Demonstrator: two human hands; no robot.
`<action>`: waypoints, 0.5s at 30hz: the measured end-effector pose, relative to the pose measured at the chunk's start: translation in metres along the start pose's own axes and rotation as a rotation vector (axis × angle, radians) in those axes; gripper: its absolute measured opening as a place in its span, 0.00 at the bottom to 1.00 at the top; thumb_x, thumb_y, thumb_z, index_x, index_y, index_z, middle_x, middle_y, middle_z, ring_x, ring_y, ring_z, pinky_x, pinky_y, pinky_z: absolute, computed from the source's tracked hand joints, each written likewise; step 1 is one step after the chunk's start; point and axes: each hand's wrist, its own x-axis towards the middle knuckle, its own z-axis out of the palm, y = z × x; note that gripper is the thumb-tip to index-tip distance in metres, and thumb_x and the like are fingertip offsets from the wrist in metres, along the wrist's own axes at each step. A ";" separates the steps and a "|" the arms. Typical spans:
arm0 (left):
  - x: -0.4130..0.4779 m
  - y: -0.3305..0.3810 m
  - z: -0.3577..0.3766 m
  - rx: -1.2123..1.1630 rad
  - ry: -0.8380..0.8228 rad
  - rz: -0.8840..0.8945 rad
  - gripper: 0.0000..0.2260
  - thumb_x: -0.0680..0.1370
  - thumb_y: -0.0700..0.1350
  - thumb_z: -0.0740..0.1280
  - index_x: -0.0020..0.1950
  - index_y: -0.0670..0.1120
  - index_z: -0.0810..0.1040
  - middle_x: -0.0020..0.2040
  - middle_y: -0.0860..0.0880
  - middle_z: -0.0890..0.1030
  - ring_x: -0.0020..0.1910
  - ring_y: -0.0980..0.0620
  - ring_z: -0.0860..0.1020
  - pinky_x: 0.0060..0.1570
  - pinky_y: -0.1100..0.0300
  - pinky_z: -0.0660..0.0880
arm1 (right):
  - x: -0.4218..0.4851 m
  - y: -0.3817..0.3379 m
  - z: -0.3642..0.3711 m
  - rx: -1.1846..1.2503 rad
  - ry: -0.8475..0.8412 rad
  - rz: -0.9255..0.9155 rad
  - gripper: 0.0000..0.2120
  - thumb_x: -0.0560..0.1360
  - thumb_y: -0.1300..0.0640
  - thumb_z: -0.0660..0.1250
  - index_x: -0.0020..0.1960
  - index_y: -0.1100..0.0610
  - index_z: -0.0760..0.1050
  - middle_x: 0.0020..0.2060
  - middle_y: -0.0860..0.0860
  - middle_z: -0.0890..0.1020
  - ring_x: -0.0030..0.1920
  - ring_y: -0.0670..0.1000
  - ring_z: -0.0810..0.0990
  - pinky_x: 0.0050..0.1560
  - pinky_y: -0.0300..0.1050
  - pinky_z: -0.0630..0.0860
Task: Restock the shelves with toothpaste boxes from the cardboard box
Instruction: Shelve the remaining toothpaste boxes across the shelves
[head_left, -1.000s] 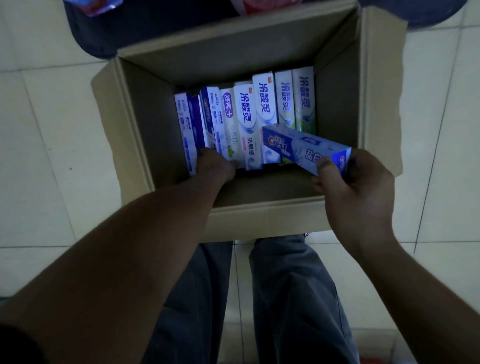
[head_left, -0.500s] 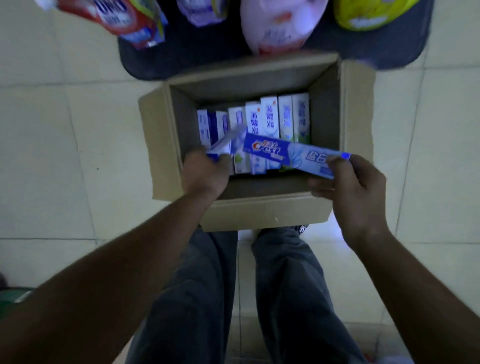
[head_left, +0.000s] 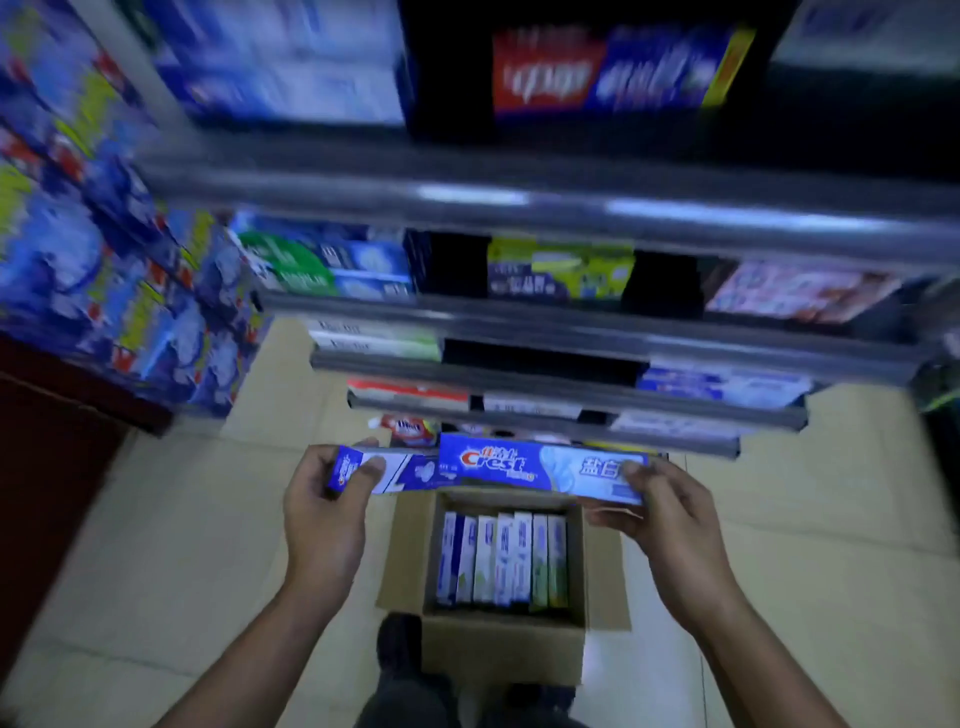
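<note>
Second shelf (head_left: 519, 317): two dark open gaps along its front edge, one between the green-blue boxes (head_left: 332, 270) and the yellow-green boxes (head_left: 561, 275), one between those and the pink boxes (head_left: 795, 293) toward the right end.
Third shelf (head_left: 545, 376): wide dark gap mid-edge, white boxes (head_left: 374, 340) left, blue boxes (head_left: 722, 387) right.
Shelf rails: each front lip juts out, narrowing the entry from above.
Left side: stacked blue packs (head_left: 104, 260) wall off that flank.
Cardboard box (head_left: 498, 654): open top; upright toothpaste boxes (head_left: 501, 558) fill its floor edge to edge.
Above the carton: the left hand (head_left: 324, 519) and right hand (head_left: 670, 525), each gripping a box, span the opening.
</note>
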 end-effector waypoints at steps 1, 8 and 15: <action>-0.002 0.028 -0.003 -0.082 0.017 0.001 0.08 0.69 0.51 0.73 0.44 0.50 0.78 0.51 0.44 0.85 0.49 0.47 0.81 0.53 0.47 0.75 | -0.008 -0.022 0.003 0.007 -0.032 -0.028 0.09 0.75 0.52 0.70 0.43 0.56 0.85 0.43 0.57 0.87 0.43 0.58 0.87 0.42 0.48 0.84; -0.015 0.165 -0.029 -0.447 0.103 -0.017 0.02 0.74 0.47 0.68 0.45 0.51 0.77 0.46 0.40 0.77 0.46 0.42 0.78 0.49 0.47 0.73 | -0.036 -0.124 0.019 0.068 -0.140 -0.159 0.09 0.73 0.49 0.73 0.40 0.55 0.82 0.40 0.57 0.86 0.41 0.61 0.86 0.42 0.49 0.81; -0.013 0.219 -0.067 -0.238 -0.013 -0.048 0.05 0.83 0.44 0.62 0.53 0.47 0.77 0.50 0.45 0.78 0.40 0.40 0.78 0.47 0.39 0.77 | -0.045 -0.173 0.046 0.182 -0.231 -0.247 0.10 0.81 0.57 0.67 0.51 0.64 0.82 0.51 0.60 0.86 0.51 0.61 0.86 0.51 0.47 0.84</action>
